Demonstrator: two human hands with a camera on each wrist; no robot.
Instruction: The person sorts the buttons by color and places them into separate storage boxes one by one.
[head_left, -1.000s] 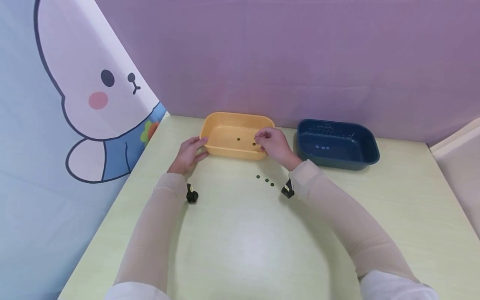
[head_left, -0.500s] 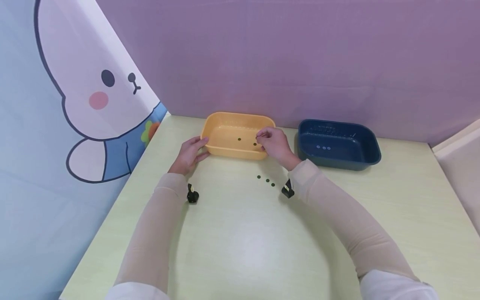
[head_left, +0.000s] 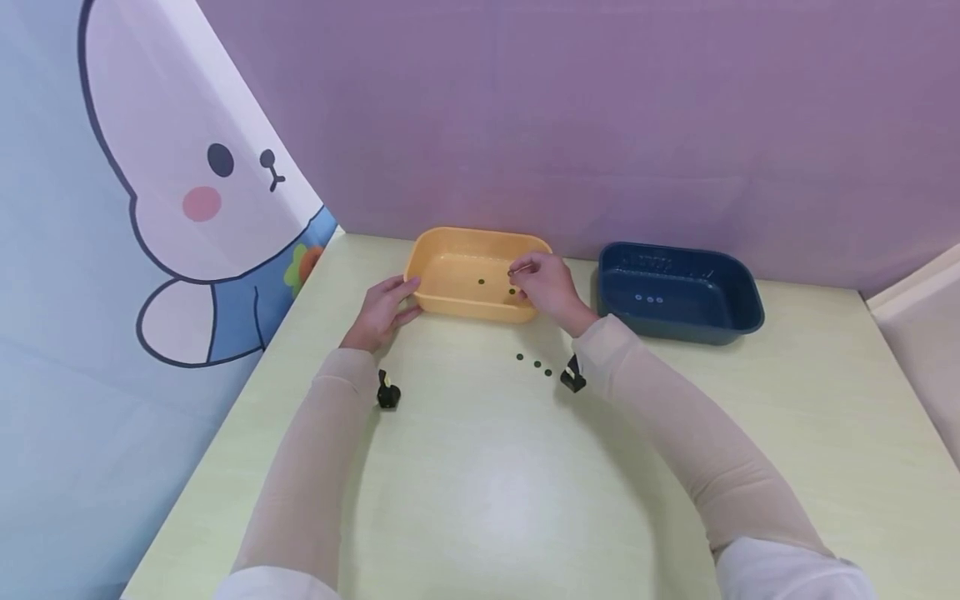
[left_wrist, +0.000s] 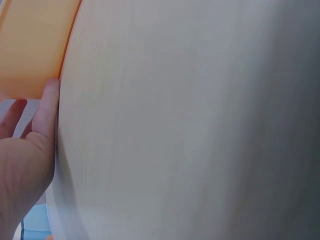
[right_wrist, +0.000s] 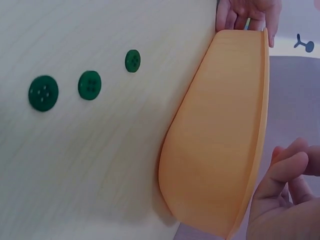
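Observation:
My left hand (head_left: 381, 312) holds the left end of an orange plastic tub (head_left: 468, 308), with a fingertip at its rim and other fingers against the outer wall. Over the tub's right side, my right hand (head_left: 546, 285) pinches a small dark button (head_left: 512, 272) between thumb and fingertips. On the tub's floor lie two green buttons, one near the middle (head_left: 481, 282) and one just below the right fingers (head_left: 512, 292). Three more green buttons (right_wrist: 89, 85) lie in a slanting row on the table in front, plain to see in the right wrist view.
A dark blue tub (head_left: 678, 325) stands to the right of the orange one, with three light blue buttons (head_left: 649, 299) in it. A purple cloth (head_left: 525, 125) hangs behind the pale table (head_left: 465, 467). Black camera mounts (head_left: 387, 392) show beside both forearms.
The right hand stays over the orange tub, its fingertips shifting slightly so the pinched button shows more. The left hand keeps its place; the head view has moved a little.

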